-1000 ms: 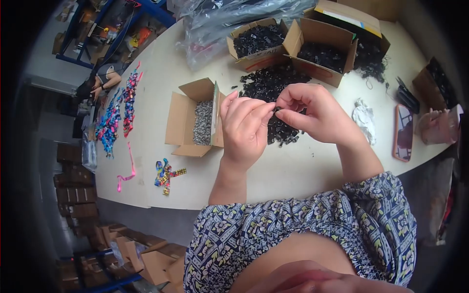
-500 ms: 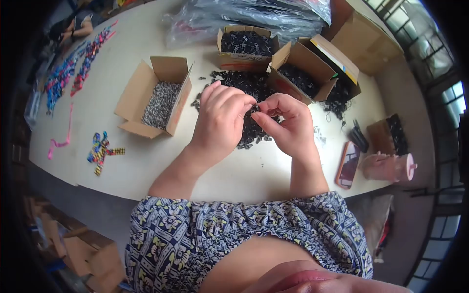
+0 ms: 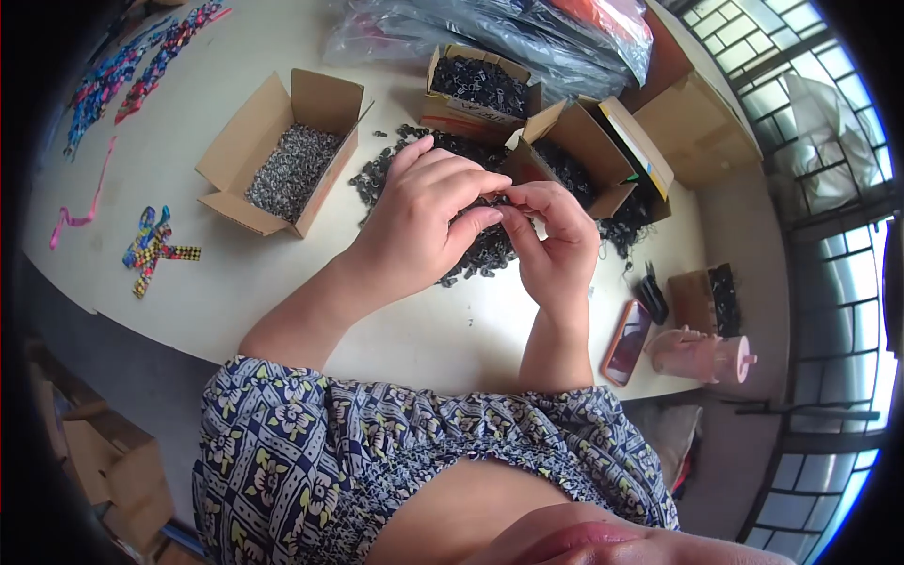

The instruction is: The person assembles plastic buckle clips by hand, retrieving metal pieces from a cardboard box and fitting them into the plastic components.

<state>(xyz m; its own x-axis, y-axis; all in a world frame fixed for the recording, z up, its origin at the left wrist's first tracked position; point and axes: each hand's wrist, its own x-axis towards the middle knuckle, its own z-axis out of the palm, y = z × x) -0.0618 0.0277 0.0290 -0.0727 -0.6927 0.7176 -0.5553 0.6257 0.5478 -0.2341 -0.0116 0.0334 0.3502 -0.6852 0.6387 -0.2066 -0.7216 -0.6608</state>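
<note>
My left hand is closed in a pinch, its thumb and forefinger meeting the tips of my right hand. My right hand is pinched too, thumb against forefinger. Whatever lies between the fingertips is tiny and mostly hidden by them. Both hands are above a loose pile of small black plastic clips, which spreads on the table under and behind them. Left of my left hand stands an open cardboard box with many small grey metallic pieces inside.
Behind the pile stand a box of black clips and a tilted box. Plastic-wrapped bundles lie at the back. A phone, black snips and a pink cup are at right; patterned straps at left.
The view has shifted, so the table things appear further left. My fingertips have closed together, covering the small dark piece that showed between them before.
</note>
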